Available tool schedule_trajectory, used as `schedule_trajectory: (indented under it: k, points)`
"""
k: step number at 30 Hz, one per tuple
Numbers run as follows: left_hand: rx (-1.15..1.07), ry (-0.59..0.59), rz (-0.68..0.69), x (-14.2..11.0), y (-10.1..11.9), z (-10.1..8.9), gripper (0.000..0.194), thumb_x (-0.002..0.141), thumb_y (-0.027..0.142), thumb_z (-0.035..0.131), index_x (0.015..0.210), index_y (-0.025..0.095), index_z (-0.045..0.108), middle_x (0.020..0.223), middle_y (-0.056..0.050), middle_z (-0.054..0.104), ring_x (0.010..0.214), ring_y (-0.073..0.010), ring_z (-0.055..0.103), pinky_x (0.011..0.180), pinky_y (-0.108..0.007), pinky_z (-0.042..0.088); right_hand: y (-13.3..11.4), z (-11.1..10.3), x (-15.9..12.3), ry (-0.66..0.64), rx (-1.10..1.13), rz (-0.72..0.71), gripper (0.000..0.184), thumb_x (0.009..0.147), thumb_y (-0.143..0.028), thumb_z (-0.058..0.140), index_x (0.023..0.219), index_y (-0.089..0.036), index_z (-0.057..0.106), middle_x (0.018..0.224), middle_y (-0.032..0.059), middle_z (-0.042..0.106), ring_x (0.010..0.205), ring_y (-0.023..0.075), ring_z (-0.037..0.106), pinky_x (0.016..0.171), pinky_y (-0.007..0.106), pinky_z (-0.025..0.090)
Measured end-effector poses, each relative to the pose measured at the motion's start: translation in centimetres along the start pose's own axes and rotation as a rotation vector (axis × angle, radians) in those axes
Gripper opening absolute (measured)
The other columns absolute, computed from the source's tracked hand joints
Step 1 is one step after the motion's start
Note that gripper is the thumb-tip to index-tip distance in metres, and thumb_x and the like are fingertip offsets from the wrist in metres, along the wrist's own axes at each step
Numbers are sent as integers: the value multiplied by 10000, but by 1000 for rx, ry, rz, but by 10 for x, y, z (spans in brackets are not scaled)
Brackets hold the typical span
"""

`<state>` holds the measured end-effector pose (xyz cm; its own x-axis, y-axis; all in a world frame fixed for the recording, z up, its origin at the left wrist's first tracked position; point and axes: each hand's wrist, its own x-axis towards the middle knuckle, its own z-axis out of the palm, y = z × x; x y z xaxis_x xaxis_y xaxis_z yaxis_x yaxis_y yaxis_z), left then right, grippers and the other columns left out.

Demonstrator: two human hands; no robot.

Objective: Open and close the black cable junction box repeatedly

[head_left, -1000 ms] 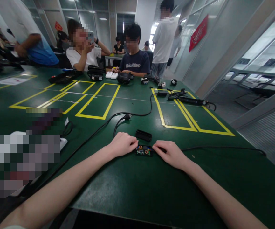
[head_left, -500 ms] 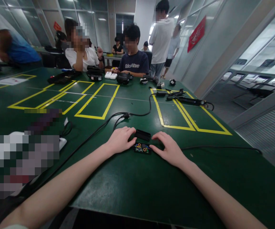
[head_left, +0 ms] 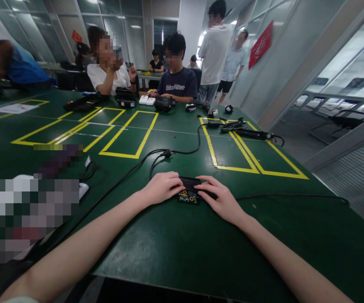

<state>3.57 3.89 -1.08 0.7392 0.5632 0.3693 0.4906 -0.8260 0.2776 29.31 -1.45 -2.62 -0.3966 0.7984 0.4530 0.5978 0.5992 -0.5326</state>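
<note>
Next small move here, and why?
Probably bring the black cover nearer the wearer and lower it over the circuit board, ends lined up. The left hand and right hand appear to have it by opposite ends, it sits just beyond the board, and the board's components lie exposed.

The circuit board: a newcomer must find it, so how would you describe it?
On the green table, find the wearer's left hand and right hand. Between them, just nearer the camera than the black cover, is the circuit board. Two orange rings set it apart from the plain cover.
</note>
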Motion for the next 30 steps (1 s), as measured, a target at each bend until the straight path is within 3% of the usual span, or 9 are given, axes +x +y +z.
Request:
schedule_trajectory:
  k: [3,6,9,14,19,24,30]
  points:
    - [-44,67,-73,-2,0,2,108,985,298,629,1011,193,636,843,-3,631,766,-159,622,686,-251,454,-2,0,1,36,55,24,187,1005,-260,585,1018,-242,771,1266,120,669,1126,275,703,962,452,608]
    - [-128,130,-179,-3,0,4,281,914,309,720,1141,203,593,926,-2,666,785,-166,649,703,-264,482,-4,2,1,65,87,38,161,996,-257,597,950,-239,751,1232,112,654,1101,272,699,926,443,625]
    - [-276,112,-241,-2,-3,4,381,874,294,750,1215,212,603,950,-4,712,793,-166,683,701,-260,501,-6,5,2,103,136,49,111,976,-219,601,970,-239,710,1208,106,630,1080,261,690,897,432,638]
    - [-635,29,-329,2,-9,1,278,833,258,740,1091,162,700,839,-8,752,703,-132,667,654,-229,496,-7,8,3,145,261,117,163,935,-192,616,1087,-253,611,1144,82,595,986,225,686,816,387,667]
    - [-900,-22,-433,4,-14,-1,268,754,231,726,996,119,737,856,-69,786,756,-166,713,667,-248,512,-5,7,2,125,235,130,259,957,-214,603,1209,-273,620,1141,77,600,1019,236,685,860,401,664]
    - [-1032,-25,-483,5,-18,-4,301,740,205,539,919,99,756,783,-91,780,739,-190,741,583,-223,452,-6,5,3,111,223,74,194,959,-206,606,1141,-246,660,1160,93,641,1006,240,703,836,401,658]
    - [-1095,-40,-458,4,-20,-11,305,769,296,513,809,112,752,908,-140,807,812,-215,755,649,-251,510,-14,-1,4,55,221,-31,101,931,-219,649,1024,-234,684,1046,86,737,970,251,716,904,434,603]
